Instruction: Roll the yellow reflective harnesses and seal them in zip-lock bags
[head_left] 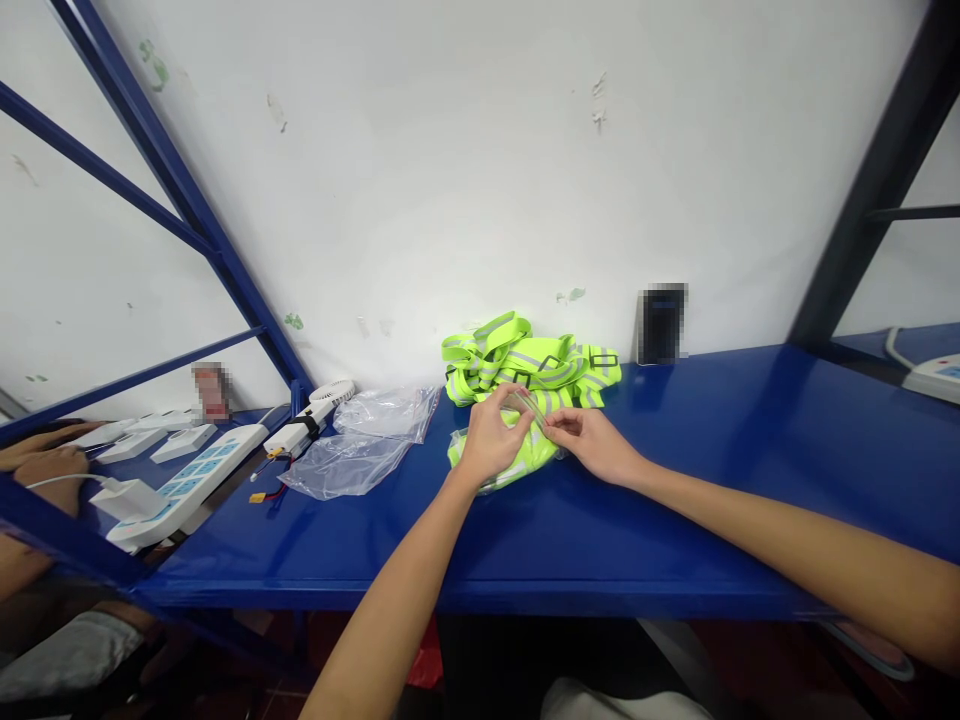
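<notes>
A clear plastic bag with folded neon yellow-green reflective strap inside lies on the blue table. My left hand pinches the bag's top edge between thumb and fingers. At the right end of that same edge, the fingertips of my right hand are closed on the plastic. Right behind the bag, a loose heap of neon reflective straps with grey stripes and black buckles rests near the wall. Part of the bag is hidden by my left hand.
Flat clear plastic bags lie to the left, beside a white handheld fan and wires with yellow connectors. A white power strip sits further left, near another person's hands. A dark blurred object leans against the wall.
</notes>
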